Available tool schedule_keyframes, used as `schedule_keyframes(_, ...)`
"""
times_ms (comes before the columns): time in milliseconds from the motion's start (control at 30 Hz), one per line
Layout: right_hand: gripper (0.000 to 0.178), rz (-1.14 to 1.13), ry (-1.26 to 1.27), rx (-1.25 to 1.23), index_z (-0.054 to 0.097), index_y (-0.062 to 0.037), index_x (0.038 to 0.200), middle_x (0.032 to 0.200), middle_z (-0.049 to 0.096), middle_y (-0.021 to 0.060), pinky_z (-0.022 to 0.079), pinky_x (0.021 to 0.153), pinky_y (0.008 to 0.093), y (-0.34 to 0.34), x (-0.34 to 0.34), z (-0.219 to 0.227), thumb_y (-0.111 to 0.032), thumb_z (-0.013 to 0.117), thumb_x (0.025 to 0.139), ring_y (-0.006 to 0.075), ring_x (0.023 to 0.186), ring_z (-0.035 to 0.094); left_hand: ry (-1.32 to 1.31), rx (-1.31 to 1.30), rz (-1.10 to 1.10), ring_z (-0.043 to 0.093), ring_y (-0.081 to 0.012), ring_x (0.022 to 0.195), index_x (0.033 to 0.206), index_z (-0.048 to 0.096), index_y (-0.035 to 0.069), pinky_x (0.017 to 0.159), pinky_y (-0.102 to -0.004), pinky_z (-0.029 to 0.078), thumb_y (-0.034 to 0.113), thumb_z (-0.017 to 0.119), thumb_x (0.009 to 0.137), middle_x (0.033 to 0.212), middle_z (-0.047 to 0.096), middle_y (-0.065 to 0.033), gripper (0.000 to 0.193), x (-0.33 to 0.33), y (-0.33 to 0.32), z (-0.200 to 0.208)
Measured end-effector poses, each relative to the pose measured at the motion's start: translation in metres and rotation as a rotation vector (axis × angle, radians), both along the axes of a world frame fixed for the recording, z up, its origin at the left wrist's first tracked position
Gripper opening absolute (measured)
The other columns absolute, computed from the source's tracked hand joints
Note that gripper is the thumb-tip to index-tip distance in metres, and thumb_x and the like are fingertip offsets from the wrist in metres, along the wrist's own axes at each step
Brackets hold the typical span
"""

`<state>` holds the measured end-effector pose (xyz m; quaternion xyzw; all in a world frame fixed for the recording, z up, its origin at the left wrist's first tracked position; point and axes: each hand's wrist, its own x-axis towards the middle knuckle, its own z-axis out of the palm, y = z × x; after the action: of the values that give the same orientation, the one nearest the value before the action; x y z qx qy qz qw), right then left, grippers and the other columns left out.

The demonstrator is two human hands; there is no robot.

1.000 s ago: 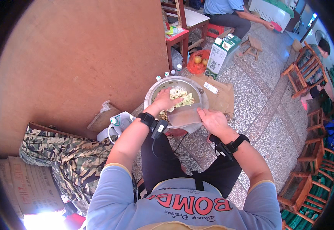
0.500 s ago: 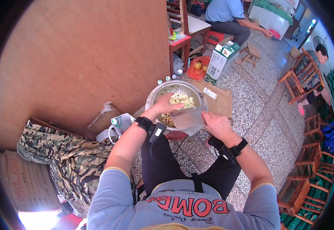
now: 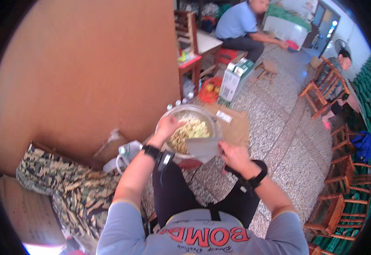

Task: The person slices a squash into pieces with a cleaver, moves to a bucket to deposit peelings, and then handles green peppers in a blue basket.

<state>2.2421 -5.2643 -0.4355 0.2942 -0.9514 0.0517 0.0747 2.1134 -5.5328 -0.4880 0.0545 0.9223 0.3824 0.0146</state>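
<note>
A round metal basin [image 3: 214, 123] stands between my knees and the cardboard, holding pale chopped pieces [image 3: 196, 127] and smaller brown bits [image 3: 177, 142]. My right hand [image 3: 236, 156] grips a cleaver by its handle, at the basin's lower right. The cleaver's broad grey blade [image 3: 203, 147] lies level across the near part of the basin, over the food. At the left rim is my left hand [image 3: 167, 127], its fingers loosely apart and reaching in above the food. I see nothing held in it, though the fingertips are slightly blurred.
Flattened cardboard [image 3: 236, 127] lies right of the basin, with a white-green carton [image 3: 233, 83] and a red bag of fruit [image 3: 211, 89] beyond. A brown panel [image 3: 109, 63] rises at left above camouflage cloth [image 3: 83, 191]. Wooden chairs [image 3: 336, 212] line the right; two people sit farther off.
My left hand has drawn back from the middle of the food to the left rim. The cleaver stays over the near side. The whole view has shifted slightly.
</note>
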Motion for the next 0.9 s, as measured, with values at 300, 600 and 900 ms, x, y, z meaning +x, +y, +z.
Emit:
schedule_keyframes(300,0.023,-0.517,-0.622,-1.355,0.053,0.0012,0.094,0.061,0.052,0.0012,0.038,0.044,0.0209,-0.021,0.026,-0.035,-0.016,0.059,0.08,0.0074,0.048,0.046,-0.166,0.487,0.066,0.046,-0.0284,0.106,0.124,0.037,0.0,0.089,-0.0334,0.038,0.024,0.069,0.07,0.117,0.046,-0.0176,0.067,0.024,-0.007,-0.058)
schedule_keyframes(600,0.01,-0.584,-0.994,-1.968,0.046,-0.0015,0.077,0.064,0.047,0.004,0.041,0.046,0.0246,-0.001,0.037,-0.013,-0.009,0.048,0.084,0.0111,0.051,0.046,-0.55,1.315,0.277,0.053,-0.0145,0.074,0.091,0.053,0.011,0.064,-0.0278,0.044,0.025,0.057,0.082,0.081,0.056,-0.0019,0.017,0.085,0.041,-0.045)
schedule_keyframes(900,0.011,-0.579,-1.325,-2.574,0.041,-0.0034,0.073,0.062,0.043,0.0029,0.04,0.052,0.0237,0.009,0.051,-0.041,-0.008,0.046,0.082,0.0127,0.053,0.043,-0.392,1.076,0.111,0.048,-0.0103,0.085,0.12,0.043,0.002,0.073,-0.0251,0.039,0.018,0.055,0.083,0.105,0.053,-0.0031,0.042,0.089,0.054,-0.009)
